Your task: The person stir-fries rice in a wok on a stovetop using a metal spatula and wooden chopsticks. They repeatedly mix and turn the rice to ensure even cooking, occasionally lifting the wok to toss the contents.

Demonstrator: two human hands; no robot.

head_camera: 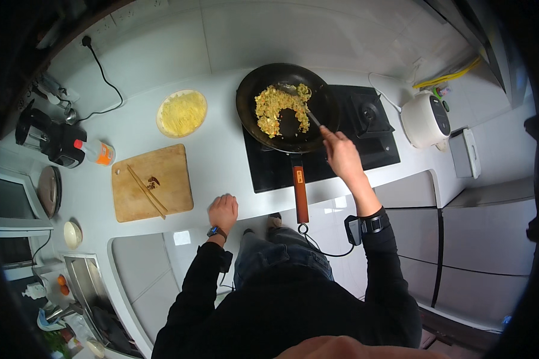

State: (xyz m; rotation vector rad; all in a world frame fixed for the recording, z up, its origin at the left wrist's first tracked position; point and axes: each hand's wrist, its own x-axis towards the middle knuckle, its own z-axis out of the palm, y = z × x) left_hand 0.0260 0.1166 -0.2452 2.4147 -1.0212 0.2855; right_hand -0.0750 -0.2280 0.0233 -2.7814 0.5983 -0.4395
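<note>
My right hand (342,153) grips the handle of a metal cooking utensil (313,117), whose head lies among the fried rice (270,104) in a black frying pan (289,144). The pan rests on the black stove (269,172), its wooden handle (300,190) pointing towards me. My left hand (223,211) rests on the front edge of the white counter with its fingers curled; whether it is fully closed cannot be told. Left of it, a wooden cutting board (177,175) bears wooden chopsticks (146,190) and small dark pieces of food (153,182). Behind the board stands a plate of yellow shredded food (183,112).
A second burner (368,113) and a white kitchen appliance (424,120) are to the right. At the left are an orange-labelled plastic bottle (99,152), a black blender (63,141), a round lid (49,192), a pale bowl (72,235) and a sink (87,278).
</note>
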